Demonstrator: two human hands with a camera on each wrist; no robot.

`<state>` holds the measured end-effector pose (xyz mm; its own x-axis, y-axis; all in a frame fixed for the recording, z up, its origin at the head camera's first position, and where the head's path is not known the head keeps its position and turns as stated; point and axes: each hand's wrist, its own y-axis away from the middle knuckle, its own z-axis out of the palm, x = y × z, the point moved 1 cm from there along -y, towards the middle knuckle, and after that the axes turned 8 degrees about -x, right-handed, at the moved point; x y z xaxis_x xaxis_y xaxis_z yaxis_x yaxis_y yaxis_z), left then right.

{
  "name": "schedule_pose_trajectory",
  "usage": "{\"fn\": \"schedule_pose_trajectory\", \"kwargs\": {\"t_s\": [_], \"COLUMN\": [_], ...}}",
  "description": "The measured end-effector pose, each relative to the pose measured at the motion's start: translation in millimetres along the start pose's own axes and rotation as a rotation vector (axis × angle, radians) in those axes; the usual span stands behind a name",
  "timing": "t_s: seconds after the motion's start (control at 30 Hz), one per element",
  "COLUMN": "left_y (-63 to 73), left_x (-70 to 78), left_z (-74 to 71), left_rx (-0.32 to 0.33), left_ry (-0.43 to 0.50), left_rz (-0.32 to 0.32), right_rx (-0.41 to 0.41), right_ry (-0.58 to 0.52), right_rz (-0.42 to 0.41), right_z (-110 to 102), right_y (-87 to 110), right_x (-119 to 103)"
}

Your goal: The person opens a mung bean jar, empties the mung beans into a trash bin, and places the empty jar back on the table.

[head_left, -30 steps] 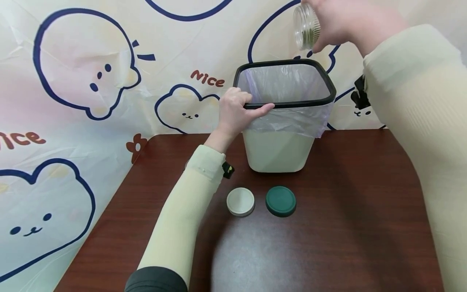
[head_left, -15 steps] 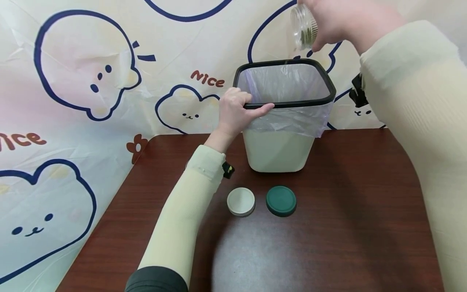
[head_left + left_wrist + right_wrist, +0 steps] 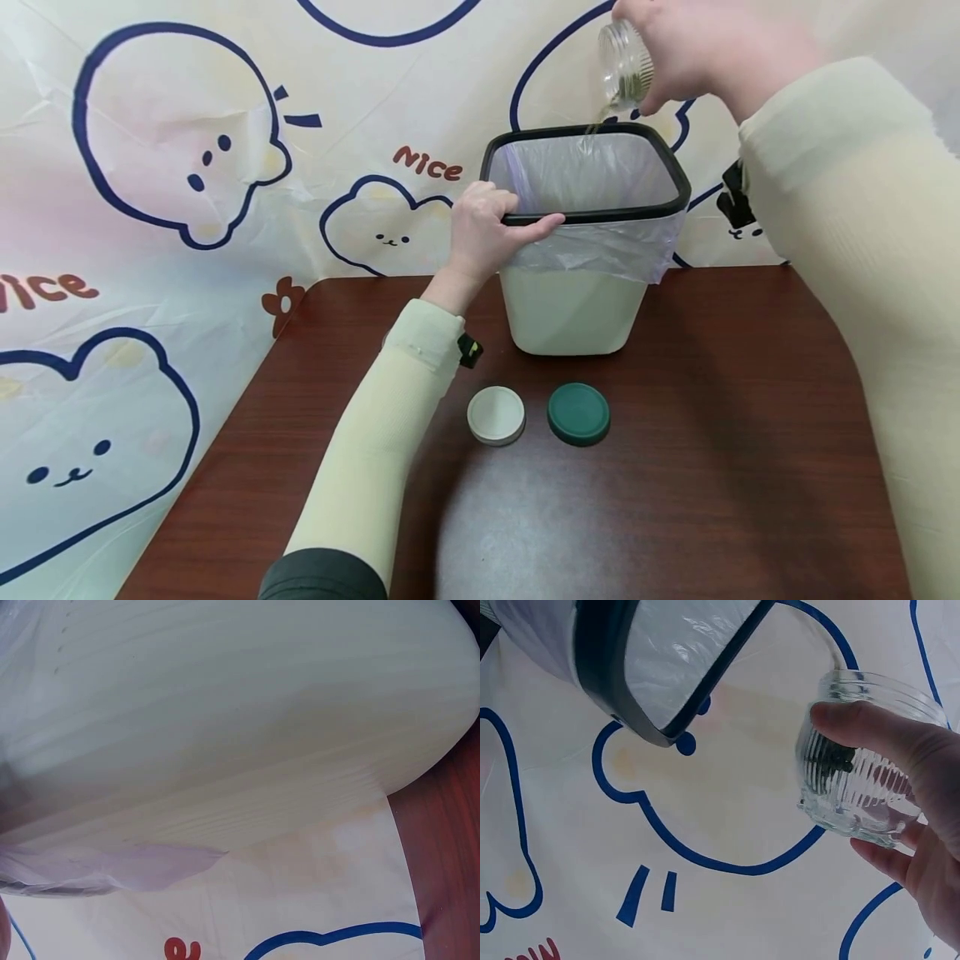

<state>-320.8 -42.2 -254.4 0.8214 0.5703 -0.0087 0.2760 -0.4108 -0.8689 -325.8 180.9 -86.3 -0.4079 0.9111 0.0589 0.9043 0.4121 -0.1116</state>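
Note:
My left hand (image 3: 483,227) grips the black rim of a pale green trash can (image 3: 573,315), its thumb along the near edge. A thin translucent bag (image 3: 592,248) lines the can and folds down outside. Above the can's far right side, my right hand (image 3: 697,50) holds a ribbed clear glass jar (image 3: 624,62), tilted with its mouth low and leftward. Thin liquid runs from the mouth into the can. Inside the jar (image 3: 855,787), the right wrist view shows something dark green. The can's wall (image 3: 240,697) fills most of the left wrist view.
A white lid (image 3: 496,415) and a green lid (image 3: 578,413) lie side by side on the brown wooden table (image 3: 675,517), nearer than the can. Behind the table hangs a pale cloth (image 3: 360,100) with cartoon outlines.
The jar has tipped slightly further and shifted a little left; the stream from its mouth is now plainer. My left hand and the trash can have stayed put.

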Motion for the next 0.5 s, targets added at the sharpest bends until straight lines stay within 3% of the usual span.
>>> {"fn": "schedule_pose_trajectory", "kwargs": {"t_s": [0.2,0.5], "left_y": [0.6,-0.5], "left_x": [0.9,1.2], "left_z": [0.5,0.3], "left_rx": [0.008,0.003], "left_ry": [-0.004,0.007], "left_rz": [0.011,0.000], "right_rx": [-0.001,0.007], "right_ry": [0.107,0.027], "right_rz": [-0.004,0.003], "right_z": [3.7,2.8], "right_y": [-1.8,1.0], "right_x": [4.7,6.1]}}
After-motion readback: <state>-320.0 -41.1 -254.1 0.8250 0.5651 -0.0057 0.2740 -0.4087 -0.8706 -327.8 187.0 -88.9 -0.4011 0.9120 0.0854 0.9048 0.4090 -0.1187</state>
